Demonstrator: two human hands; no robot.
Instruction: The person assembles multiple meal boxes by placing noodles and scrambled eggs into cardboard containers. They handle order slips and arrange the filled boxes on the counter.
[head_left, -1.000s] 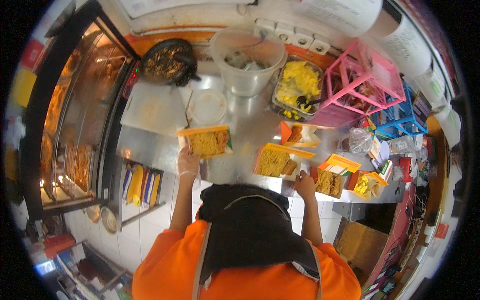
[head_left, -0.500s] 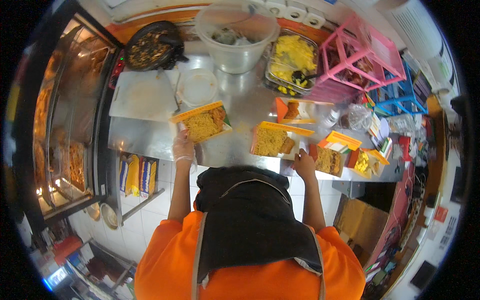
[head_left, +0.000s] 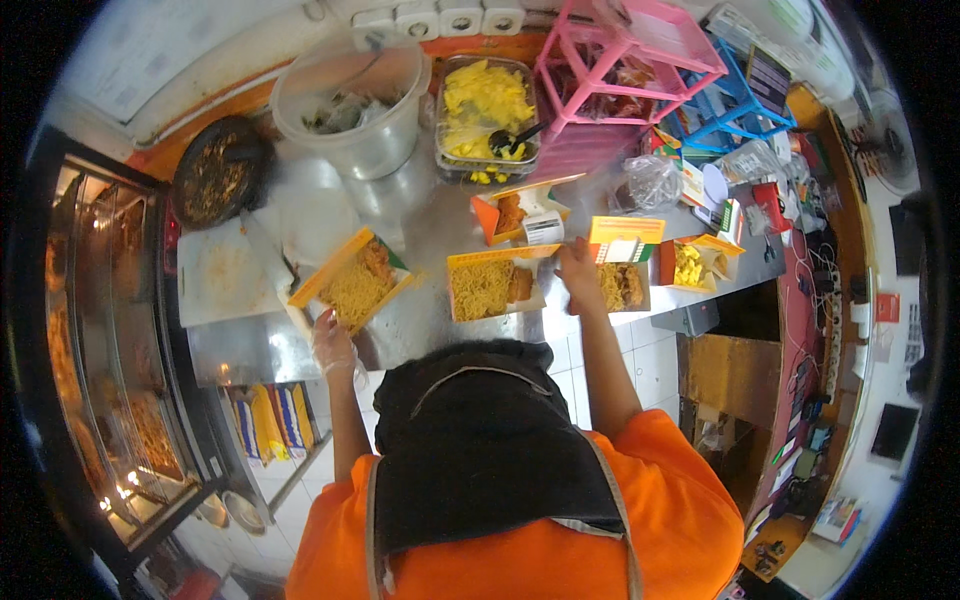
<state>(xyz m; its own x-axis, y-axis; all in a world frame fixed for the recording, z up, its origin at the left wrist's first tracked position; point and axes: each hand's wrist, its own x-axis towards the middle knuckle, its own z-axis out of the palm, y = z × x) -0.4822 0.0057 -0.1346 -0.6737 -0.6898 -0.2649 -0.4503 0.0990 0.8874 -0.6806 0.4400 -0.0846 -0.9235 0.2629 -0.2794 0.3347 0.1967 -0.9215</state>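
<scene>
My left hand, in a clear plastic glove, grips the near left side of an open card box of noodles and fried chicken, which sits tilted on the steel table. My right hand is between a second noodle box and a third box with its lid raised; its fingertips are too blurred to show whether they hold anything. Just beyond them, a small white container lies beside an open box with fried chicken. Further right is a box with yellow pieces.
A knife lies on the white cutting board. Behind stand a stone mortar, a large clear tub, a tray of yellow food and a pink rack. A lit glass food cabinet borders the left.
My right hand has reached farther forward between the boxes. My left hand still grips its box, which is now more tilted. The whole view has shifted and turned.
</scene>
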